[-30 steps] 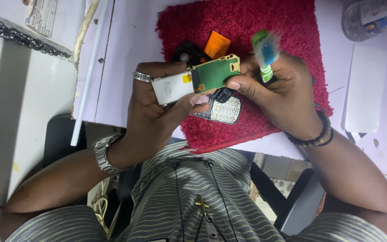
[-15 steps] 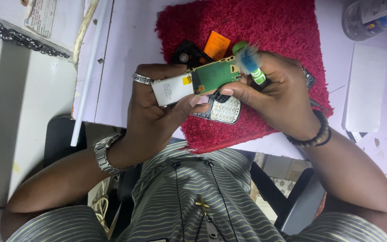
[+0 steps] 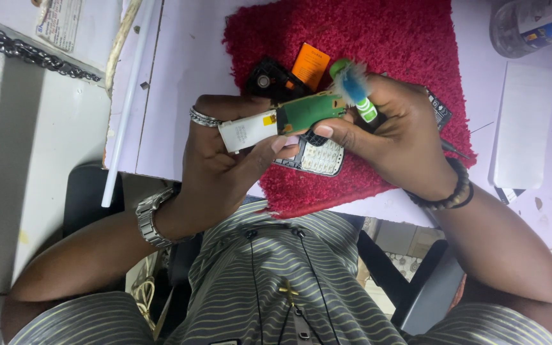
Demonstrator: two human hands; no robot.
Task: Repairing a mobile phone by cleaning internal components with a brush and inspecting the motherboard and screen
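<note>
Left hand (image 3: 225, 160), ring on one finger and metal watch at the wrist, closed around a phone circuit board (image 3: 282, 120): a green board with a white screen panel at its left end, held level above the near edge of the red mat (image 3: 378, 38). Right hand (image 3: 391, 137), beaded bracelet at the wrist, closed on a green-handled brush (image 3: 356, 89) with blue bristles; the bristle end touches the right end of the board, and the fingertips of this hand steady the same end. Just beneath the board, on the mat, a phone keypad piece (image 3: 317, 156). Farther on the mat, a black phone housing (image 3: 266, 80) beside an orange battery (image 3: 310, 64). The mat lies on a pale bench (image 3: 180, 64). On the bench, far right, a plastic bottle (image 3: 538, 22) on its side; below it, a white sheet (image 3: 522, 128).
</note>
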